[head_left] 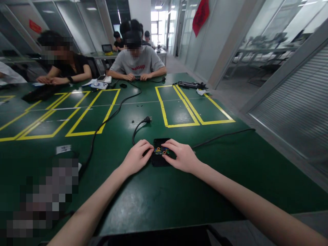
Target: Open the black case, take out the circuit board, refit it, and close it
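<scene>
A small circuit board (159,151) with copper-coloured ring coils lies in an open black plastic case (160,163) on the table in front of me. At the board's left end, my left hand (137,155) is closed with thumb and fingertips together. My right hand (183,155) grips the right side of the board between thumb and fingers, hiding part of it. A black power cord with a plug (147,119) curves down behind my left hand; where it ends is hidden. Another black cable (222,137) runs off to the right from near my right hand.
The green table (143,205) carries yellow tape rectangles (183,124). A long black cable (116,112) crosses it on the left, near a paper label (63,149) and a blurred-out object (48,198). Black gear (191,84) lies at the far edge. Co-workers sit opposite.
</scene>
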Available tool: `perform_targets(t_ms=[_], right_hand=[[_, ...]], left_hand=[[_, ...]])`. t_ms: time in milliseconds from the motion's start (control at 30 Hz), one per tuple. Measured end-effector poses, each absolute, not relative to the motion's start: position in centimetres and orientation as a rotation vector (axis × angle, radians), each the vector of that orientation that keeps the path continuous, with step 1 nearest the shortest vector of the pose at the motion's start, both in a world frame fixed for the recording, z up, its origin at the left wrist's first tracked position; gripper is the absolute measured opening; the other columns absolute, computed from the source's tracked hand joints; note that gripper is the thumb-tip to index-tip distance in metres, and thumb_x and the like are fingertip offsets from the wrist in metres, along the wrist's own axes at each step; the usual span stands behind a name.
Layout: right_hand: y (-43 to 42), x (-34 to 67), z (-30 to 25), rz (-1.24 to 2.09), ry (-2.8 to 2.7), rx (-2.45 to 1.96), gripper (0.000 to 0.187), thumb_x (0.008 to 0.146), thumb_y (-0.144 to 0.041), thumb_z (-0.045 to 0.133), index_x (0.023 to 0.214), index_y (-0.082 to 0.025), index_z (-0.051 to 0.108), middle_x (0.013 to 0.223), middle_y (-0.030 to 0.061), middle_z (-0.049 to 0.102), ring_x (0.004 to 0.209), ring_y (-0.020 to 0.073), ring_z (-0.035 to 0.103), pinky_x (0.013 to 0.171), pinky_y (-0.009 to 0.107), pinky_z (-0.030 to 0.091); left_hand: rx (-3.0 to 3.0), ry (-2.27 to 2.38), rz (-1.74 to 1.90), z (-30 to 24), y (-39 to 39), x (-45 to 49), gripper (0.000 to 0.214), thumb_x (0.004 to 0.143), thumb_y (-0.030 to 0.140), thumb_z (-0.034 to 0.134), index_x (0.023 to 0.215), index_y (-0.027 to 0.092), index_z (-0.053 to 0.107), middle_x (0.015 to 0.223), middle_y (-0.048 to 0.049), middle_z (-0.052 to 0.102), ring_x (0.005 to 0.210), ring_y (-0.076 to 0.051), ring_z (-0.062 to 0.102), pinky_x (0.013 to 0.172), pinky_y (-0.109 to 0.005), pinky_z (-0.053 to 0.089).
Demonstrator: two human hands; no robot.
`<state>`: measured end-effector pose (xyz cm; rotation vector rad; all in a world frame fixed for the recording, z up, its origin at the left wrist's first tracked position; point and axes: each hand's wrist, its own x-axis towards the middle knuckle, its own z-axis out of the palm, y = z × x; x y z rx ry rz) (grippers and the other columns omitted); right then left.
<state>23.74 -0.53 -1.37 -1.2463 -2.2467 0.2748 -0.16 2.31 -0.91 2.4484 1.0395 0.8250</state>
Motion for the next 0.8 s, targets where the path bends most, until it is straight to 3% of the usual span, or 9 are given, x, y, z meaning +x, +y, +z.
perform_targets(t_ms=[167, 267, 400, 500, 600, 800], right_hand=[[0.0, 24.1, -0.8, 0.348, -2.282, -1.271, 0.044, 0.088, -0.028, 0.069, 0.132, -0.027, 0.065, 0.12, 0.006, 0.072, 0.088, 0.0208, 0.074, 0.075, 0.032, 0.06], [0.0, 24.1, -0.3, 0.361, -2.3, -1.291, 0.044, 0.089, -0.029, 0.068, 0.133, -0.027, 0.063, 0.121, 0.0056, 0.071, 0.076, 0.0172, 0.072, 0.067, 0.03, 0.057], [0.0, 25.2, 0.1, 0.331, -2.266, -1.299, 0.038, 0.092, -0.033, 0.066, 0.129, -0.023, 0.063, 0.126, 0.0089, 0.067, 0.075, 0.0169, 0.07, 0.061, 0.029, 0.053], [0.1, 26.9, 0.0, 0.33, -2.28, -1.261, 0.018, 0.098, -0.031, 0.059, 0.11, -0.021, 0.069, 0.104, 0.0066, 0.072, 0.074, 0.0179, 0.069, 0.064, 0.029, 0.052], [-0.1, 28.3, 0.0, 0.337, -2.282, -1.133, 0.021, 0.102, -0.028, 0.052, 0.101, -0.021, 0.072, 0.082, 0.0042, 0.071, 0.07, 0.0179, 0.068, 0.067, 0.029, 0.052], [-1.3, 29.0, 0.6, 0.432, -2.265, -0.944, 0.018, 0.099, -0.027, 0.057, 0.096, -0.02, 0.073, 0.073, 0.0021, 0.069, 0.061, 0.0132, 0.063, 0.059, 0.025, 0.047]], left_hand=[[2.491, 1.011, 0.792, -0.9, 2.2, 0.0, 0.022, 0.104, 0.026, 0.05, 0.098, 0.02, 0.071, 0.097, -0.0069, 0.068, 0.094, -0.021, 0.064, 0.086, -0.036, 0.056], [2.502, 1.048, 0.778, -1.0, 2.3, -0.1, 0.024, 0.105, 0.028, 0.048, 0.099, 0.02, 0.07, 0.097, -0.0063, 0.068, 0.093, -0.021, 0.064, 0.085, -0.035, 0.056], [2.568, 1.075, 0.726, -0.8, 2.9, -0.3, 0.026, 0.107, 0.031, 0.047, 0.1, 0.021, 0.07, 0.097, -0.0058, 0.068, 0.092, -0.02, 0.065, 0.082, -0.032, 0.056], [2.582, 1.081, 0.666, 0.1, 3.3, -0.8, 0.027, 0.107, 0.033, 0.047, 0.101, 0.021, 0.07, 0.094, -0.0041, 0.068, 0.086, -0.018, 0.067, 0.076, -0.03, 0.055], [2.556, 1.057, 0.689, 1.3, 3.0, -1.2, 0.028, 0.108, 0.034, 0.048, 0.103, 0.02, 0.072, 0.094, -0.0041, 0.069, 0.086, -0.017, 0.068, 0.076, -0.028, 0.055], [2.528, 0.952, 0.719, 2.2, 0.4, -1.2, 0.028, 0.108, 0.033, 0.049, 0.107, 0.019, 0.073, 0.095, -0.0054, 0.071, 0.084, -0.016, 0.069, 0.074, -0.026, 0.056]])
